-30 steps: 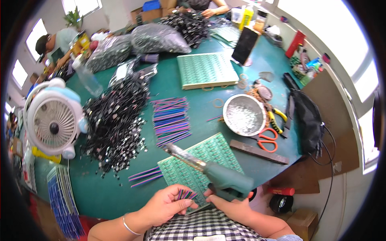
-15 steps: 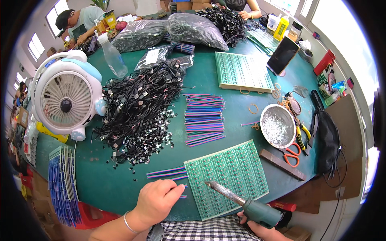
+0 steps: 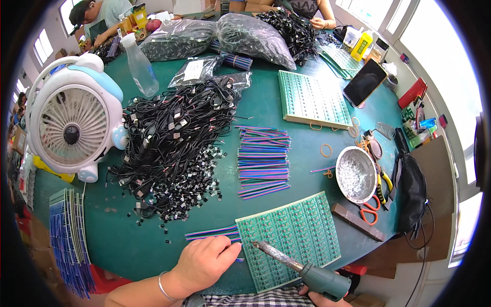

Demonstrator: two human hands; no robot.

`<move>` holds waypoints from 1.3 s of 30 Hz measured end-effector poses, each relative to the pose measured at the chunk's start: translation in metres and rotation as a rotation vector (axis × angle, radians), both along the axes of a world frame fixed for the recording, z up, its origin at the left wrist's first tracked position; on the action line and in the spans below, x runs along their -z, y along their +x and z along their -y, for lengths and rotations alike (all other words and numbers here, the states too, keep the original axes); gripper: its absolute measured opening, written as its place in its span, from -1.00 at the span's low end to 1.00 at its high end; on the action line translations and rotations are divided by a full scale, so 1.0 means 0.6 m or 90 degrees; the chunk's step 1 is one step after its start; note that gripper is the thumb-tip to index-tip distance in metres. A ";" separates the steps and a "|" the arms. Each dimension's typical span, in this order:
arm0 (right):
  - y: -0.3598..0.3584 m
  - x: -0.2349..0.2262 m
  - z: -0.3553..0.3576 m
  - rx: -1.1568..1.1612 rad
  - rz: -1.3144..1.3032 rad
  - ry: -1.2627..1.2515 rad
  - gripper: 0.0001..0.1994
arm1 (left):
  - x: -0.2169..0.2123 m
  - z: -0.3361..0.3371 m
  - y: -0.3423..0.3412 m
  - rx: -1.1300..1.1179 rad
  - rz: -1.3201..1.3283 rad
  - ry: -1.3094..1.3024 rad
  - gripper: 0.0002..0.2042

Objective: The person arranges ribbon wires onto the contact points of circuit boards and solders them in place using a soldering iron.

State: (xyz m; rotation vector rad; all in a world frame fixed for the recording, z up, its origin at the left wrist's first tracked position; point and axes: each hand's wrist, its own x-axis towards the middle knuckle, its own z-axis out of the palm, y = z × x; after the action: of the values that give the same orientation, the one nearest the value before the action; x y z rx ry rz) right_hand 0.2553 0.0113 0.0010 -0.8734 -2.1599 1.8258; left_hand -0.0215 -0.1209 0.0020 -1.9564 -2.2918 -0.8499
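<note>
Head view, green bench (image 3: 133,240): left hand (image 3: 207,261) rests palm down, fingertips on a short bundle of coloured ribbon-wire pieces (image 3: 212,234) at the left edge of a green circuit-board panel (image 3: 294,230); fingers loosely curled, clamped on nothing visible. Right hand (image 3: 319,297), mostly cut off by the lower edge, closed around the grey-green handle of a soldering iron (image 3: 302,268), tip lying over the panel's lower left part. Further back: stack of cut ribbon wires (image 3: 263,161), heap of black cables (image 3: 169,148), round metal bowl (image 3: 355,174), white desk fan (image 3: 71,128), second circuit-board panel (image 3: 312,100).
</note>
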 end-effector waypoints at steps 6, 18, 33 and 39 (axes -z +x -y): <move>-0.015 -0.009 -0.001 -0.059 0.004 0.082 -0.74 | 0.000 0.000 -0.002 -0.002 -0.006 0.004 -0.78; -0.029 -0.012 0.001 -0.038 0.018 0.192 -0.70 | -0.003 -0.003 -0.004 -0.011 -0.019 0.005 -0.80; -0.025 -0.003 -0.002 -0.035 0.021 0.170 -0.71 | 0.000 -0.005 -0.004 -0.010 -0.016 0.013 -0.81; -0.038 -0.028 0.002 -0.020 0.000 0.179 -0.70 | -0.001 -0.005 -0.004 -0.010 -0.019 0.002 -0.81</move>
State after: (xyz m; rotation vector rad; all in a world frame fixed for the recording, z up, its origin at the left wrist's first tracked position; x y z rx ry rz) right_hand 0.2325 0.0100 0.0179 -0.7796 -2.3654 1.4820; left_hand -0.0238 -0.1181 0.0028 -1.9331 -2.2858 -0.8164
